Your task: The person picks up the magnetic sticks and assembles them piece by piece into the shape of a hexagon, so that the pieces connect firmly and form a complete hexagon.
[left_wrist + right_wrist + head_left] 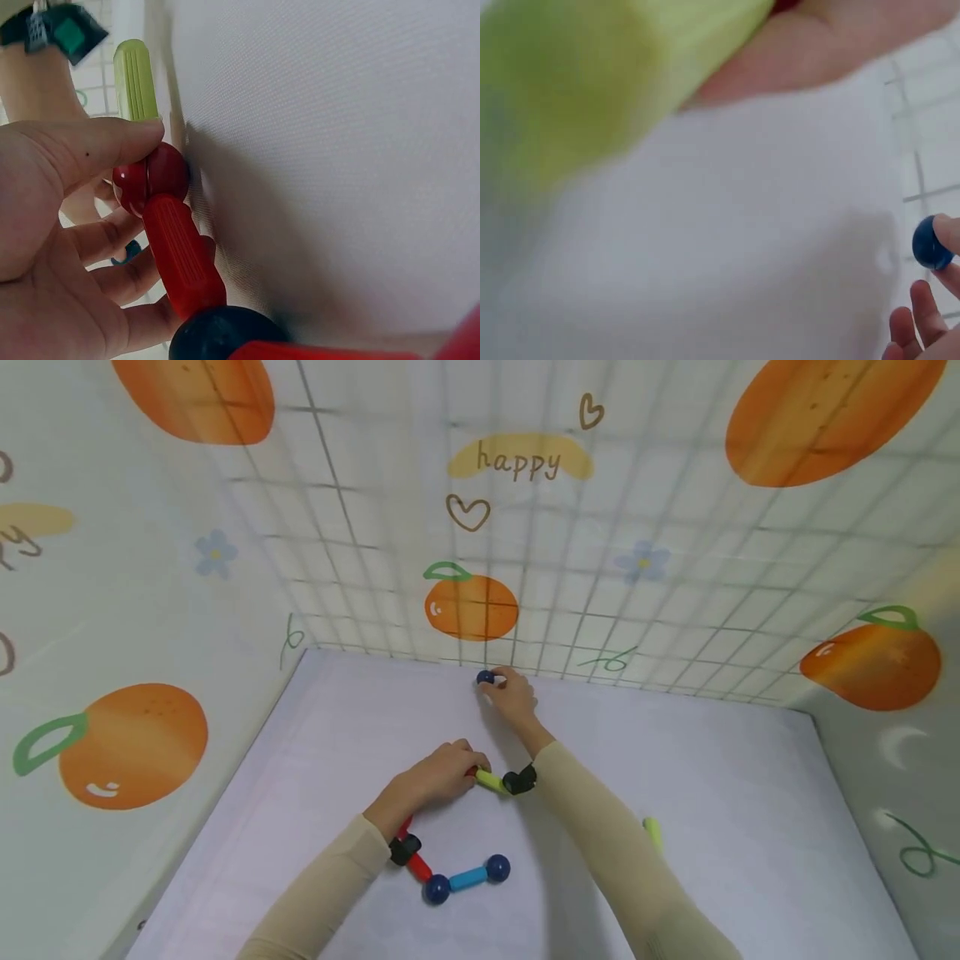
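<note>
Right hand (512,692) pinches a blue ball (484,677) at the table's (712,793) far edge; left hand (438,774) nearer, gripping the red ball (152,174) joining the yellow-green rod (135,79).

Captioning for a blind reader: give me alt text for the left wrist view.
A left hand pinches a red ball joined to a red rod against a white surface; a yellow-green rod extends beyond.

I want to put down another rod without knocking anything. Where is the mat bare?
Bare: the white mat left of the left hand, and right of the loose green rod. Crowded: around both hands and the blue rod.
</note>
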A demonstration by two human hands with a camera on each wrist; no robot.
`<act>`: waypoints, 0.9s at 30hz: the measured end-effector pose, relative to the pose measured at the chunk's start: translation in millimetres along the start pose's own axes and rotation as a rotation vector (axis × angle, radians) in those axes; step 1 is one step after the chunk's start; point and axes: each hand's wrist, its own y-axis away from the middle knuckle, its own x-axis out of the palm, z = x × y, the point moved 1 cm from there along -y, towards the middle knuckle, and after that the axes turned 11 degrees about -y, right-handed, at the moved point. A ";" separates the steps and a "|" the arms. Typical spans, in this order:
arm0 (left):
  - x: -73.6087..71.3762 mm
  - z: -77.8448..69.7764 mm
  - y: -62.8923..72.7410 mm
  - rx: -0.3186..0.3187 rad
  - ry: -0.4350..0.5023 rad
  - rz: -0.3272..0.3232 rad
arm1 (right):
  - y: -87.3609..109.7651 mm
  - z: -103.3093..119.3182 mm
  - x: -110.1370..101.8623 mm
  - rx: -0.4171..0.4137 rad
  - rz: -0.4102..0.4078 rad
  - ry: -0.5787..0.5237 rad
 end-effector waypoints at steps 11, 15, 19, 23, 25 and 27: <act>1.3 3.2 -4.2 -0.019 0.048 0.032 | 32.5 2.6 -49.3 -0.189 0.096 -0.020; -0.4 4.7 -4.0 -0.034 0.057 0.048 | 53.3 2.9 -62.6 -0.219 0.100 -0.019; -1.5 4.5 -4.4 -0.045 0.074 0.062 | 74.8 1.2 -75.0 -0.217 0.105 -0.018; -0.6 4.8 -4.6 -0.046 0.089 0.063 | 98.4 -1.0 -85.7 -0.221 0.117 -0.045; -0.1 4.6 -4.3 -0.047 0.090 0.061 | 110.5 -2.5 -89.5 -0.224 0.122 -0.058; 0.0 3.9 -3.7 -0.045 0.091 0.059 | 122.6 -5.1 -92.4 -0.220 0.129 -0.065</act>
